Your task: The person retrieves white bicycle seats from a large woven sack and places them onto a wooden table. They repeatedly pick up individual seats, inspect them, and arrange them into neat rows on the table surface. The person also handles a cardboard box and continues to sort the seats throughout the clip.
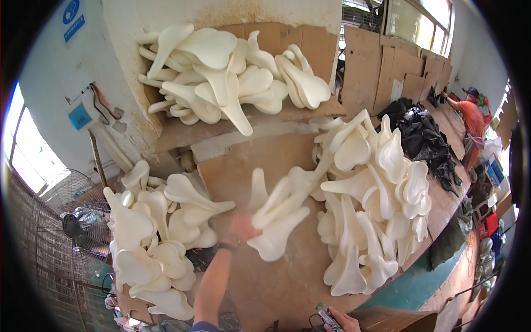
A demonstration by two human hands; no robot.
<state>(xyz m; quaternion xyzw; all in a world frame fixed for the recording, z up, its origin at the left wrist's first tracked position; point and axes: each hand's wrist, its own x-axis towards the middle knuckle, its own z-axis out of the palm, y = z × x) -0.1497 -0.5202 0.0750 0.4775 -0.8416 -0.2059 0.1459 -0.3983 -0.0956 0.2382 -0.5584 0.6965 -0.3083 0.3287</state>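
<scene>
My left hand (242, 226), smeared by motion, is at the near left edge of a loose group of cream foam pads shaped like bicycle saddles (274, 240) in the middle of the cardboard-covered table (251, 290). Whether its fingers grip one of the pads cannot be made out. Those pads are blurred too. At the lower edge, my right hand (344, 321) is closed around a small silver-and-green handheld tool (326, 314); its exact kind is unclear.
Similar pads lie heaped at the left (149, 265), on a cardboard-backed ledge behind (215, 77), and at the right (376, 205). Beyond are black pieces (417, 133) and a person in orange (473, 122). A caged fan (72, 224) stands far left.
</scene>
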